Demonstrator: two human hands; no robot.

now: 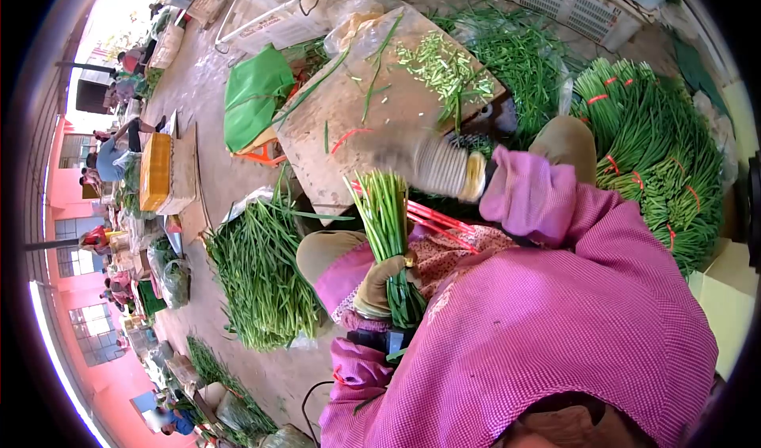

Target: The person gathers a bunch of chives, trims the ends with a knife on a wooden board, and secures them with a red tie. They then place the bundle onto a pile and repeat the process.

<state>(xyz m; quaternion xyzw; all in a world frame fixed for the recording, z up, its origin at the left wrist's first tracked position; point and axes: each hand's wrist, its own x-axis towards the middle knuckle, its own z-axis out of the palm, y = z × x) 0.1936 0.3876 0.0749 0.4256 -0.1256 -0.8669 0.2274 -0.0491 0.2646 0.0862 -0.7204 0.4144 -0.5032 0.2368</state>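
Observation:
My left hand (378,289), in a tan glove, is closed around a bunch of green chives (379,214). The pale cut ends point up and away, and the dark green leaves hang below the fist. My right hand (400,151) is smeared by motion over the near part of the wooden board (309,155), so its fingers cannot be made out. A thin red strip (349,137) lies on the board close to it. More red strips (440,220) rest across my lap, just right of the bunch.
Loose chives (261,266) are heaped at the left. Tied bundles (642,162) with red bands are stacked at the right. Short cut pieces (448,67) lie on the board's far end. Behind stand white crates (277,12); a green cloth (255,95) drapes left of the board. People sit farther left.

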